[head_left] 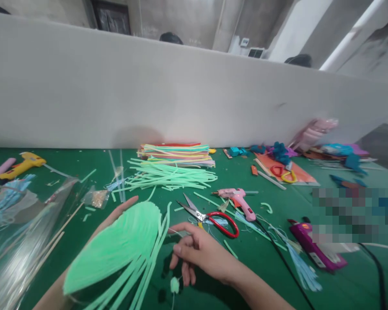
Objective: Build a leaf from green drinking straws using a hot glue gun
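A mint-green leaf-shaped piece of pipe cleaners (pixel 116 245), laid side by side, is held up in front of me, with several loose strips trailing from its right side. Behind it, my left hand (pixel 118 212) supports it; one finger shows along the upper edge and the rest is hidden. My right hand (pixel 197 252) is just right of the piece, fingers bent and closed around a thin pale wire (pixel 177 233) that runs toward it. A small green tuft (pixel 174 284) hangs on a thin strand below those fingers.
Red-handled scissors (pixel 224 224) lie part-open beyond my right hand, near a pink glue gun (pixel 237 200) with a black cord. Green pipe cleaners (pixel 173 174) are piled at the back. A yellow glue gun (pixel 22 165) and plastic-wrapped sticks (pixel 35 245) lie left; a purple packet (pixel 315 247) lies right.
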The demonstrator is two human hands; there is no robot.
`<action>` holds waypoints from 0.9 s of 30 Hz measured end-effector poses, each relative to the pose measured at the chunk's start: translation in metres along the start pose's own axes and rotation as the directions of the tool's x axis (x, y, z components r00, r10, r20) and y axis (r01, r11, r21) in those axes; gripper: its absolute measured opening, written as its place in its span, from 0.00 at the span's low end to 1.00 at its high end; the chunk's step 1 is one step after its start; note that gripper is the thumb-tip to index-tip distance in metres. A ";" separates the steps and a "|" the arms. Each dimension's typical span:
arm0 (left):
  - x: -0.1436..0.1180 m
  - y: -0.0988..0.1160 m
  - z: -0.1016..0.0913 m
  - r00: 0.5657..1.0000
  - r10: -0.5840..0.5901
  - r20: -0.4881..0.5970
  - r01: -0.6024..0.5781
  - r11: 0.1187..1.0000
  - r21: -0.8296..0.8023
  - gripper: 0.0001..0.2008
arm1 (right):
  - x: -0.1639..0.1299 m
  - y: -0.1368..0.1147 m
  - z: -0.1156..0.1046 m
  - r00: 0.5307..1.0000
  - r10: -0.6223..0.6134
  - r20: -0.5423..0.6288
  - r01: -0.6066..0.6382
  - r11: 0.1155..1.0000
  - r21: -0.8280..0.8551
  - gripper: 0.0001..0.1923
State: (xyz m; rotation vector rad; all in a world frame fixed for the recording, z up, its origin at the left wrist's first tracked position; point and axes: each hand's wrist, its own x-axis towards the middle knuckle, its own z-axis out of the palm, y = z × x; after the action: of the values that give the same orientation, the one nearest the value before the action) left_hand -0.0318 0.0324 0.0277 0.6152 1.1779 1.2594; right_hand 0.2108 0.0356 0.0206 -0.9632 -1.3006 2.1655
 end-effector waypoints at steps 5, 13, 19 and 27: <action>0.013 -0.001 -0.015 0.967 -0.254 0.011 0.251 0.947 -0.200 0.24 | -0.012 0.006 -0.001 0.993 0.037 -0.111 -0.045 0.997 -0.070 0.25; 0.013 -0.011 -0.014 0.843 -0.482 0.239 0.492 0.871 0.020 0.25 | -0.029 0.003 -0.022 0.945 -0.092 -0.314 -0.101 0.830 -0.548 0.19; 0.017 -0.017 -0.016 0.841 -0.495 0.219 0.517 0.854 -0.057 0.30 | -0.047 0.002 -0.050 0.843 -0.428 -0.326 -0.288 0.153 -0.945 0.26; 0.009 -0.032 -0.009 0.915 -0.402 0.024 0.402 0.915 -0.040 0.27 | -0.042 -0.004 -0.061 0.848 -0.311 -0.429 -0.397 0.164 -0.903 0.37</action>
State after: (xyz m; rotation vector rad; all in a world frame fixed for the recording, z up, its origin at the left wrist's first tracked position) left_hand -0.0280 0.0306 -0.0065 0.3241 1.1877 0.9237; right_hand 0.2838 0.0448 0.0187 -1.8943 -2.3646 0.5058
